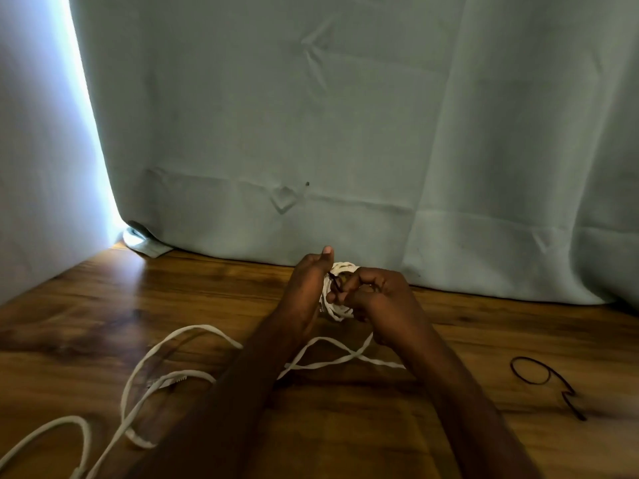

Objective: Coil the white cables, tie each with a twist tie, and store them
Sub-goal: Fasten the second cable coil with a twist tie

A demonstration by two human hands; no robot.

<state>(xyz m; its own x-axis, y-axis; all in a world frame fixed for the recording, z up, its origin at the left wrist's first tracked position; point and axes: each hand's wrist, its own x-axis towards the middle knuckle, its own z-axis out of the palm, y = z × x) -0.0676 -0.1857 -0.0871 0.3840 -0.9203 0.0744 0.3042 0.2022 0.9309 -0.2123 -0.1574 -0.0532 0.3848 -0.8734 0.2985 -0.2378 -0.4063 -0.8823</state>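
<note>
Head view: pale green curtain (345,115) fills twelve o'clock, wooden surface (484,340) below it. Loose white cable (193,331) sprawls from seven o'clock toward centre. Left hand (306,288), thumb up, curls round the coiled cable (340,311) at dead centre, held just above the wood. Right hand (378,288), fingers bent tight, pinches a dark twist tie (334,280) against that coil. Spare black twist tie (546,380) lies at four o'clock, well apart.
</note>
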